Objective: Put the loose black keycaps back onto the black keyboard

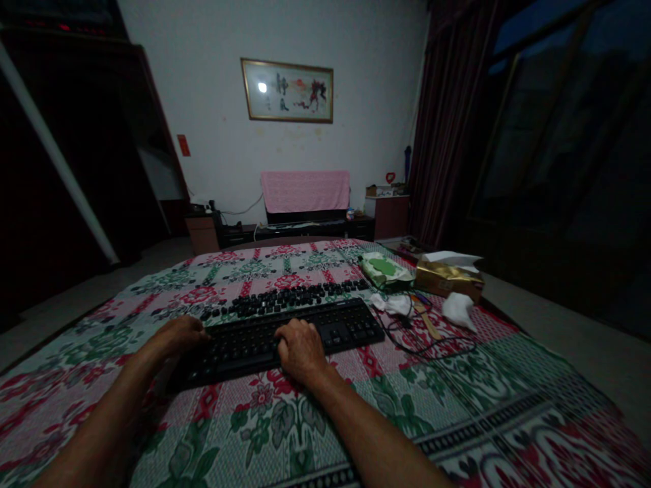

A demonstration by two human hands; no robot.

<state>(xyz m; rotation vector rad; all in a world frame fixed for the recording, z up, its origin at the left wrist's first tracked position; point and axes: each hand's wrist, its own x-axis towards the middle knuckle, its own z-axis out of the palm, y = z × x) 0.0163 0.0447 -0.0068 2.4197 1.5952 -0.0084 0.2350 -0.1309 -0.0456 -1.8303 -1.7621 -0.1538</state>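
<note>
A black keyboard (285, 335) lies on a floral cloth covering the table (315, 420). My left hand (179, 333) rests at the keyboard's left end, knuckles up and fingers curled under, hidden from view. My right hand (301, 351) sits on the keyboard's front middle, fingers bent down onto the keys. Just behind the keyboard lies a row of loose black keycaps (285, 298). A black cable (432, 346) runs from the keyboard's right end across the cloth.
To the right lie a green-and-white packet (385, 268), a gold tissue box (447, 278), crumpled white tissues (458, 309) and a small wooden stick (426, 322). A pink-draped cabinet (305, 193) stands against the far wall. The room is dim.
</note>
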